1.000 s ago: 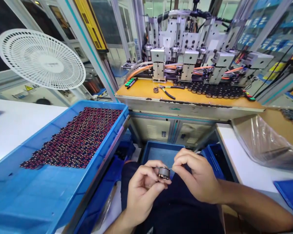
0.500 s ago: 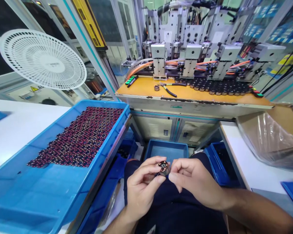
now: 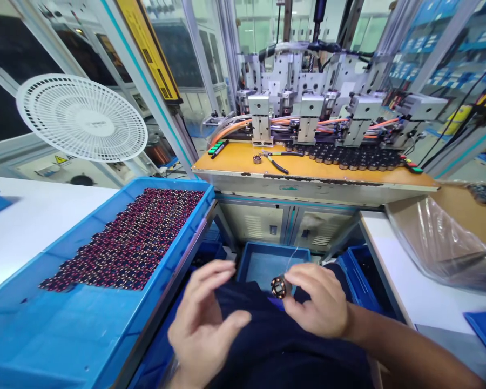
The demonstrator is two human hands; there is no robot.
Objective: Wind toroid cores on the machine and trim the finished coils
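Observation:
A small motor stator [image 3: 279,287], ring-shaped with copper windings around its opening, is pinched between the thumb and fingers of my right hand [image 3: 318,300]. A thin wire rises from near it. To its left my left hand [image 3: 206,319] is held apart from the stator, thumb and fingers spread with nothing between them. Both hands are above my lap. Beyond them, low down, stands a blue bin [image 3: 256,262].
Rows of parts fill much of a large blue tray [image 3: 101,308] on the left. On the orange bench [image 3: 230,165] lie pliers [image 3: 278,163], a single stator [image 3: 257,159] and many dark stators [image 3: 352,156], below the winding machine [image 3: 310,113]. A plastic-lined box [image 3: 441,232] is at right.
My left hand has let go of the stator and moved left, opening. The stator is now in my right hand alone, turned sideways. The head view has tilted up slightly.

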